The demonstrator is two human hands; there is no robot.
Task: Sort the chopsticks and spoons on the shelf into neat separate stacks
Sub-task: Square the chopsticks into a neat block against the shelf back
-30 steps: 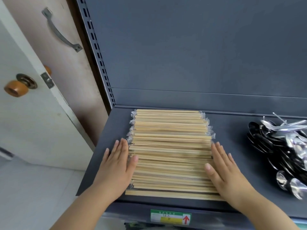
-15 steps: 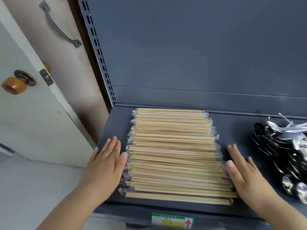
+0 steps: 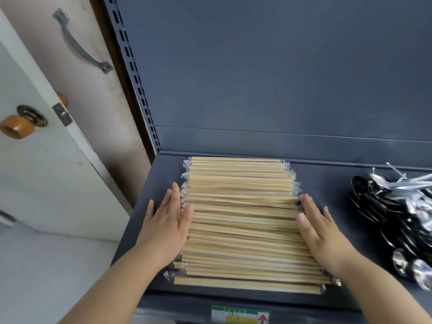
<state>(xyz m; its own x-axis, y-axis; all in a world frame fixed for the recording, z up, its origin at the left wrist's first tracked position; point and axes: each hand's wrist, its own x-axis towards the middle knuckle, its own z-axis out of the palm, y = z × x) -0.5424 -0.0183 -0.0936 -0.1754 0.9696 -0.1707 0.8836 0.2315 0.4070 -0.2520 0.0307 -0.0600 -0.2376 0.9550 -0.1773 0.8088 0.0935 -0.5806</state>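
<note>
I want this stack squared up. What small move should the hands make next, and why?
Probably slide both hands toward the front edge of the shelf and squeeze there. The left hand and right hand press flat against the ends of the chopsticks mid-stack, but the nearest packets jut out to the right, unaligned.

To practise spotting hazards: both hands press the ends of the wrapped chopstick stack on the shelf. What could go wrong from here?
Squeezed between the left hand and right hand, the chopstick stack might buckle and spill. The frontmost pairs lie skewed at the edge of the shelf; they could slip off. The spoons sit nearby, so strays might mix.
</note>
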